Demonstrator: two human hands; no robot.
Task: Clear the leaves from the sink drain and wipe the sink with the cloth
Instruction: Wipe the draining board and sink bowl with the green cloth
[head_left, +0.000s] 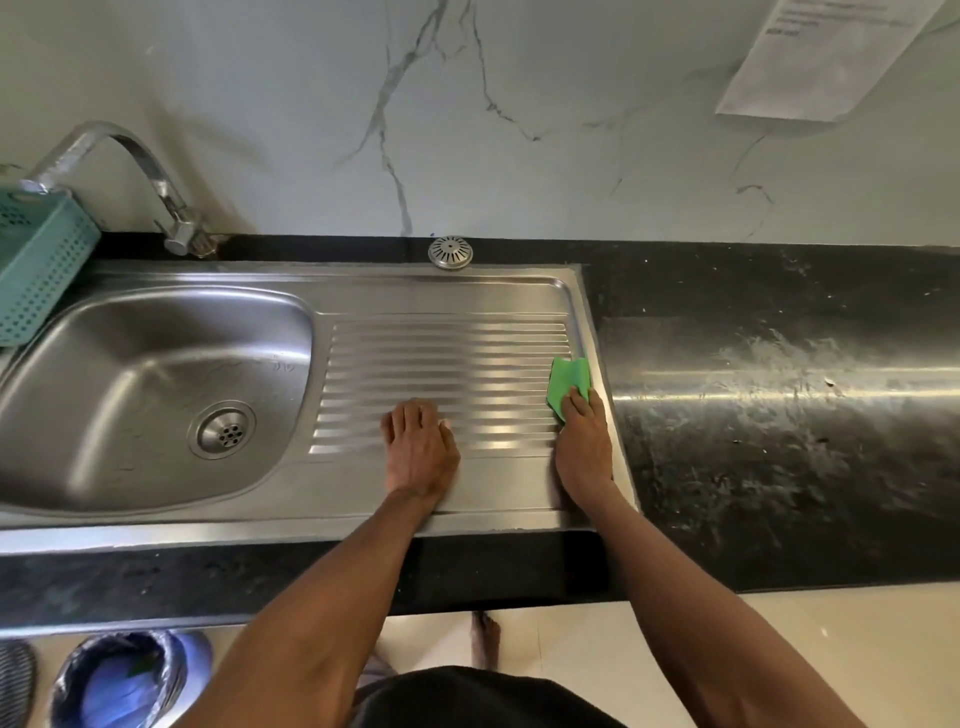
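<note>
The steel sink (291, 519) has a basin at the left and a ribbed drainboard (447, 358) at the right. The round drain (222, 429) in the basin shows no leaves. My right hand (583, 447) presses a green cloth (567, 382) flat on the drainboard's right edge, fingers over its near part. My left hand (421, 449) rests palm down on the ribs near the drainboard's front, holding nothing. A loose metal strainer cap (450, 252) lies on the counter behind the sink.
A curved tap (156, 182) stands at the back left beside a teal perforated basket (36, 260). Black stone counter (779, 415) stretches right, streaked with marks. On the floor at lower left sits a bin (119, 680) with a liner. A paper hangs on the marble wall (821, 57).
</note>
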